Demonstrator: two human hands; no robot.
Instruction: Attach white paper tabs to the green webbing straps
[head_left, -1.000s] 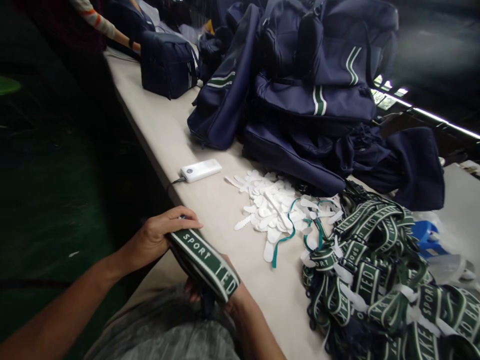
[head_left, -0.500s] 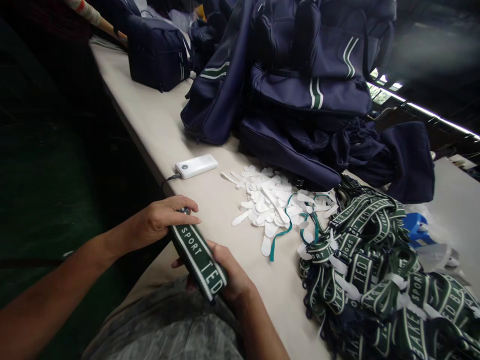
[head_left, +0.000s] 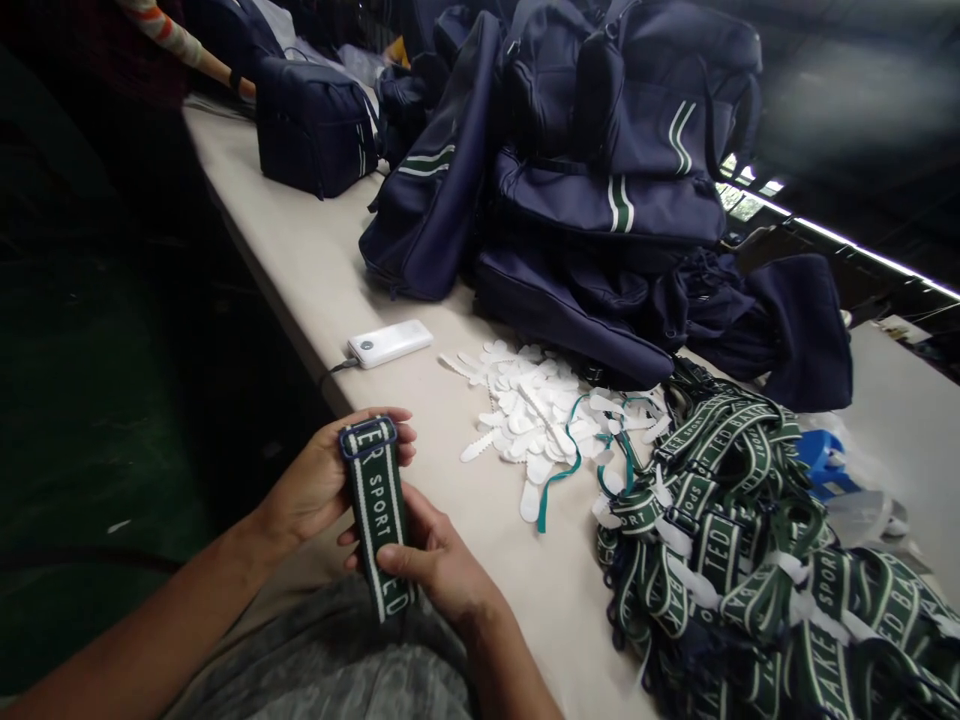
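A folded dark green strap (head_left: 380,505) with white lettering and white edge stripes is held over my lap, near the table edge. My left hand (head_left: 319,480) supports its upper end from behind, fingers around the dark slider buckle (head_left: 368,437). Lower down, my right hand (head_left: 435,555) grips the strap with the thumb pressed on its face. Parts of the fingers of both hands are hidden behind the strap. To the right lies a heap of similar straps (head_left: 739,540), several tied with white tabs.
White serrated tabs (head_left: 532,405) are piled on the table (head_left: 480,550), with teal ribbons (head_left: 559,478) among them. A white power bank (head_left: 391,343) with a cable lies near the left edge. Navy bags (head_left: 600,200) are stacked behind. A co-worker's arm (head_left: 191,50) reaches in at far left.
The strap has turned more upright, and its buckle end now shows. My left hand has shifted from over the strap's end to behind it. My right thumb now presses on the strap's face.
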